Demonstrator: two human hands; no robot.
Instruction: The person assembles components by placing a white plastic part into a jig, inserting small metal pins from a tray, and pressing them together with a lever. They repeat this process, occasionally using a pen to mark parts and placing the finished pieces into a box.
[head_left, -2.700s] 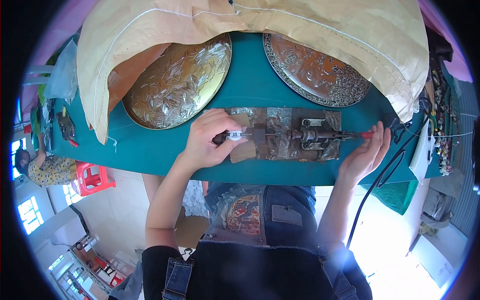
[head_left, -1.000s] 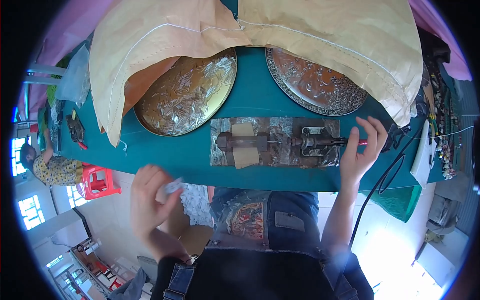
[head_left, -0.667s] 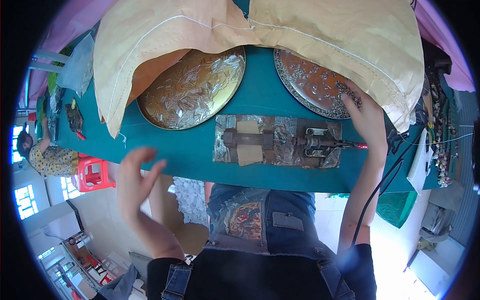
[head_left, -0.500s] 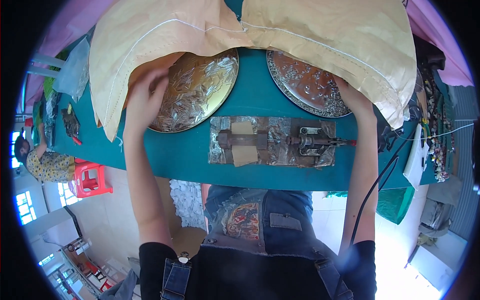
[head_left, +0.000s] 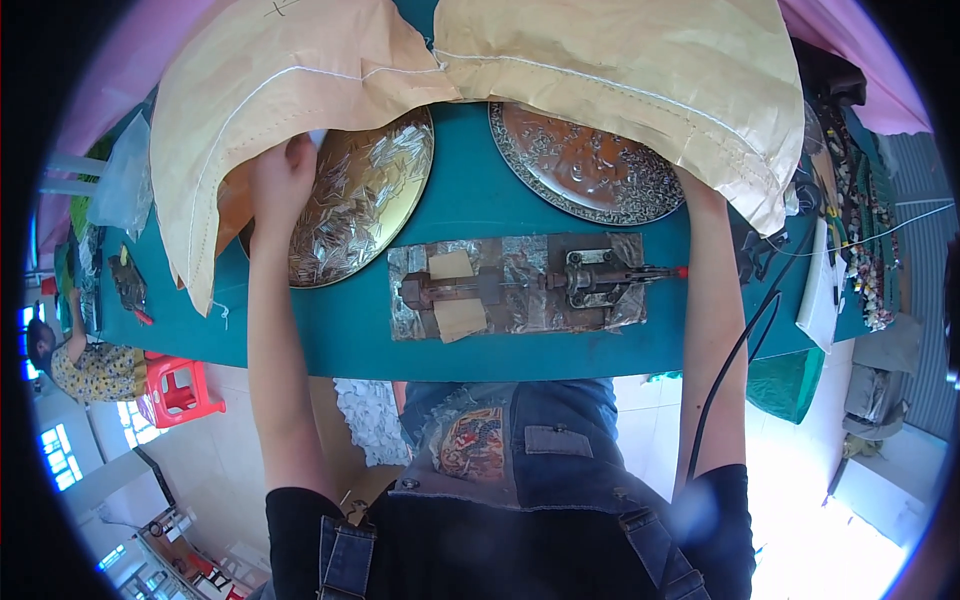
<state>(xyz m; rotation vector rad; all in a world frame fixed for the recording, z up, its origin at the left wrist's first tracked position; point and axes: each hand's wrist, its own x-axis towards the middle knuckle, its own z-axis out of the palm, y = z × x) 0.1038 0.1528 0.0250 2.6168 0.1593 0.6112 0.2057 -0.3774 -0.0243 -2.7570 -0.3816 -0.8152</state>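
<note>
My left hand [head_left: 284, 178] is at the left edge of a round gold tray [head_left: 408, 190] scattered with many thin, shiny slivers. Its fingers look curled and lie partly under a tan paper sheet with white stitching [head_left: 300, 95]; a small whitish bit shows by the fingertips, too unclear to name. My right hand [head_left: 697, 185] reaches under a second stitched tan sheet [head_left: 630, 75], so its fingers are hidden. It is by the right side of a reddish-brown round tray [head_left: 570, 140] with a patterned rim, strewn with small shiny bits.
Between my forearms, a metal toggle clamp [head_left: 590, 278] is mounted on a tape-covered board [head_left: 520, 300] on the green table [head_left: 460, 215]. A black cable [head_left: 735, 355] runs beside my right arm. Bead-like strands [head_left: 868, 230] lie far right. Another person [head_left: 90, 365] is at the left by a red stool [head_left: 180, 390].
The trays, sheets and clamp board have shifted left in the view. My left hand has moved slightly, its fingers now more curled, and a whitish bit shows beside them. My right hand stays under the sheet.
</note>
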